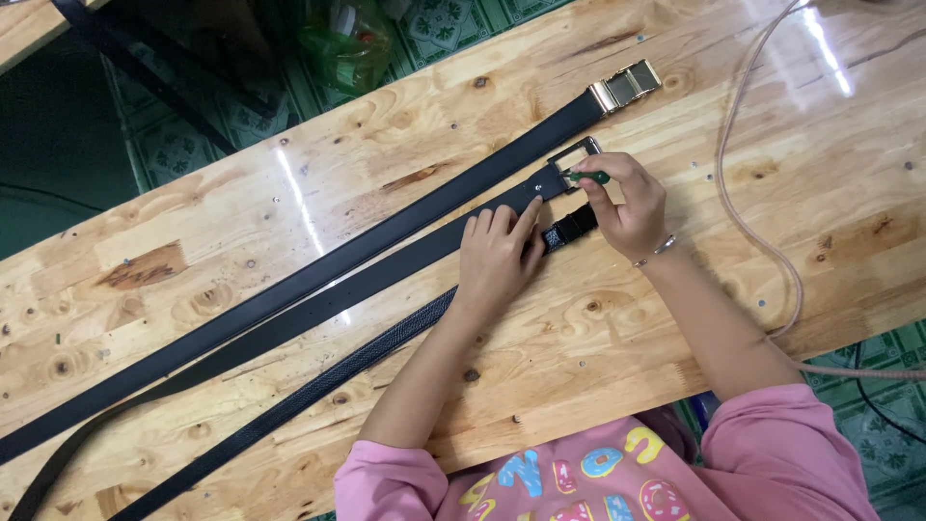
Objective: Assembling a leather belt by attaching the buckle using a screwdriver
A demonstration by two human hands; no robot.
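Observation:
Three black belts lie diagonally across a wooden table (pixel 241 222). My left hand (pixel 497 256) presses flat on the middle belt (pixel 318 304) just below its dark rectangular buckle (pixel 576 154). My right hand (pixel 627 203) holds a small green-handled tool (pixel 590 177) with its tip at that buckle. The far belt (pixel 405 217) ends in a gold buckle (pixel 627 85). The near, textured belt (pixel 289 405) passes under my left hand, and its black clasp (pixel 571 229) shows between both hands.
A thin pinkish cord (pixel 748 217) loops over the right side of the table and off its near edge. Past the far table edge are a green patterned floor and a green plastic bag (pixel 347 43). My pink sleeves sit at the bottom.

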